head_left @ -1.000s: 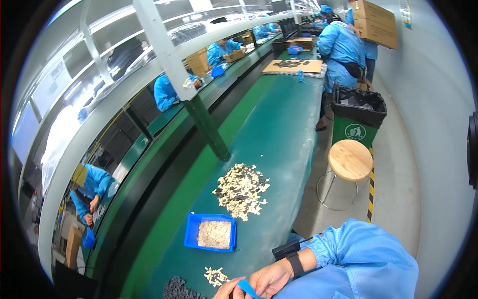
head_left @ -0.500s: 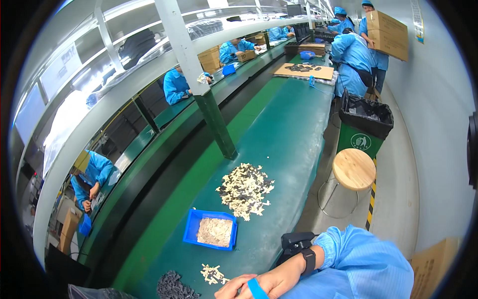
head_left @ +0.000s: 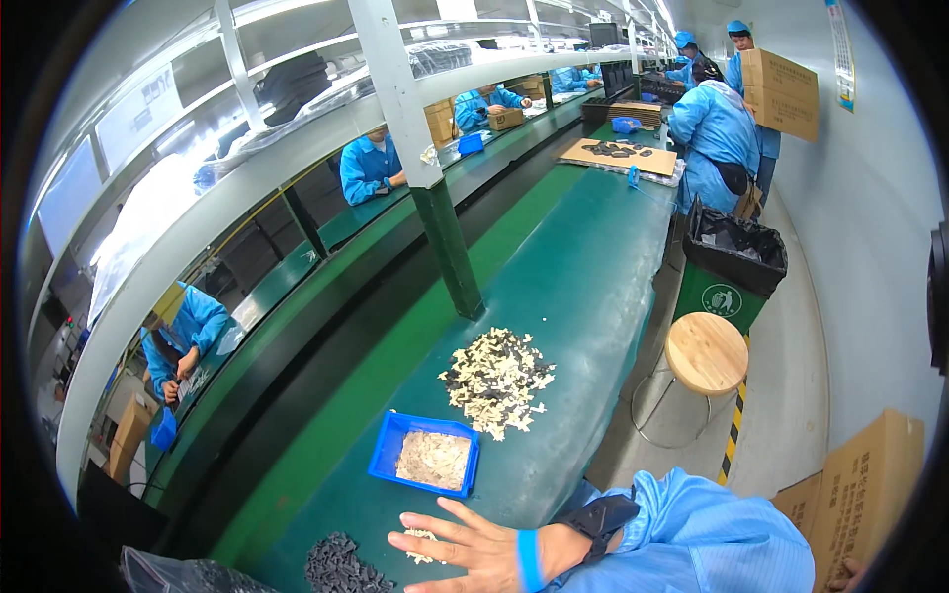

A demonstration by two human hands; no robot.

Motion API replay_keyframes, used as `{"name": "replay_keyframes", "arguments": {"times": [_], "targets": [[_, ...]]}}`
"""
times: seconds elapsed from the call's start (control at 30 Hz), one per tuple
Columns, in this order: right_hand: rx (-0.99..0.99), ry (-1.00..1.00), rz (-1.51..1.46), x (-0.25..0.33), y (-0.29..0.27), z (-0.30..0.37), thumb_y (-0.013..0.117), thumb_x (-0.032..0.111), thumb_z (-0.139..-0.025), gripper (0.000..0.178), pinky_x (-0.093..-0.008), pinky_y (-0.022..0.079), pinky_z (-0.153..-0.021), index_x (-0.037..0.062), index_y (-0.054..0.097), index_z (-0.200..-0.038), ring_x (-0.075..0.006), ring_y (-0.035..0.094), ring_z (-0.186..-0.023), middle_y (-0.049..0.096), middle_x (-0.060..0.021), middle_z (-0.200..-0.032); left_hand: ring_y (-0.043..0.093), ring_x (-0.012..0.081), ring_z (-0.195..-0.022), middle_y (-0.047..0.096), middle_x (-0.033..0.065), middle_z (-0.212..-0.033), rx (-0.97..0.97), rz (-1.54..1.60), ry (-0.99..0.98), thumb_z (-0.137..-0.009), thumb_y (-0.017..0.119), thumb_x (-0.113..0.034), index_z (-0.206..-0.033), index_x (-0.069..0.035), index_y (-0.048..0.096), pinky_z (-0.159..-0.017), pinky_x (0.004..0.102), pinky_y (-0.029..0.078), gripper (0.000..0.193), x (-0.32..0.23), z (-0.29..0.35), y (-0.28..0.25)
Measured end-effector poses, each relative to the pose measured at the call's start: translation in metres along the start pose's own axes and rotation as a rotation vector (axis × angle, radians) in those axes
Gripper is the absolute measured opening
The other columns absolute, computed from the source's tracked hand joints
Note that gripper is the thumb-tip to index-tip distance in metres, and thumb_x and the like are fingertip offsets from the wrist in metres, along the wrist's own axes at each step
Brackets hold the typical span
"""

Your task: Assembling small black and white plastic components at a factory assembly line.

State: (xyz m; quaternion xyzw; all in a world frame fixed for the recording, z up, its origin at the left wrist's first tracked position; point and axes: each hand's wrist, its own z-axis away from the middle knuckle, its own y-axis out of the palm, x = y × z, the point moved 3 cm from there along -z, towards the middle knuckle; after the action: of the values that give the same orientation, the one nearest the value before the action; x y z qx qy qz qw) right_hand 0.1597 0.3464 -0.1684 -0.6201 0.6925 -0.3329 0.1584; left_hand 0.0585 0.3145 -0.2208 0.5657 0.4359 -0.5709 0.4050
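Blue bin (head_left: 388, 445) w/ pale bits ctr, mixed pile (head_left: 499, 381) just above; dark pile (head_left: 346, 565) btm L, carton (head_left: 855, 494) lower R. Blue band (head_left: 531, 560) btm ctr, on R wrist, long axis approx. up-down. R hand (head_left: 474, 563) back up, pointing L, fingers spread wide, seemingly gripping nothing, partly hiding small pale pile (head_left: 422, 547). L hand out of frame, can't tell.

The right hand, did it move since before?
Yes. Against the blue bin, the right hand has moved left and now partly covers the small pale pile.
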Motion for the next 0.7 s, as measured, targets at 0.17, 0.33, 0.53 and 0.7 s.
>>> {"name": "replay_keyframes", "arguments": {"times": [0.17, 0.33, 0.53, 0.7], "targets": [[-0.183, 0.201, -0.832, 0.010, 0.007, -0.007, 0.045, 0.045, -0.089, 0.061, -0.0372, 0.042, -0.086, -0.0043, 0.040, -0.124, -0.0279, 0.052, -0.104, 0.050, -0.0192, -0.114, 0.045, 0.0216, -0.101, 0.047, 0.0096, -0.110, 0.052, 0.058, -0.050, -0.082, 0.055, -0.021, -0.115, -0.001, 0.039, -0.087, 0.0344, 0.036, 0.042, 0.006, 0.003, 0.000], [0.166, 0.749, -2.472, 0.018, 0.047, 0.005, 0.046, 0.026, -0.091, 0.034, -0.0307, 0.051, -0.071, -0.0042, 0.054, -0.104, -0.0207, 0.062, -0.076, 0.062, -0.0124, -0.083, 0.041, 0.0206, -0.108, 0.043, 0.0080, -0.116, 0.067, 0.141, -0.097, -0.083, 0.055, -0.025, -0.122, -0.002, 0.033, -0.092, 0.0353, 0.033, 0.050, 0.017, 0.009, -0.001], [-0.287, 0.186, -1.014, -0.003, 0.024, -0.012, 0.058, 0.016, -0.078, 0.020, -0.0310, 0.040, -0.053, 0.0001, 0.053, -0.067, -0.0236, 0.053, -0.059, 0.050, -0.0107, -0.060, 0.036, 0.0194, -0.117, 0.038, 0.0060, -0.124, 0.104, 0.409, -0.146, -0.085, 0.054, -0.031, -0.130, -0.004, 0.027, -0.098, 0.0365, 0.029, 0.059, 0.034, -0.008, 0.008], [-0.333, 0.211, -0.368, -0.040, 0.041, 0.016, 0.054, 0.014, -0.081, 0.015, -0.0327, 0.044, -0.052, 0.0010, 0.056, -0.074, -0.0239, 0.056, -0.060, 0.058, -0.0085, -0.069, 0.032, 0.0185, -0.123, 0.035, 0.0048, -0.129, 0.030, 0.616, -0.176, -0.087, 0.054, -0.035, -0.136, -0.005, 0.023, -0.103, 0.0372, 0.027, 0.065, 0.058, -0.011, 0.009]]}}
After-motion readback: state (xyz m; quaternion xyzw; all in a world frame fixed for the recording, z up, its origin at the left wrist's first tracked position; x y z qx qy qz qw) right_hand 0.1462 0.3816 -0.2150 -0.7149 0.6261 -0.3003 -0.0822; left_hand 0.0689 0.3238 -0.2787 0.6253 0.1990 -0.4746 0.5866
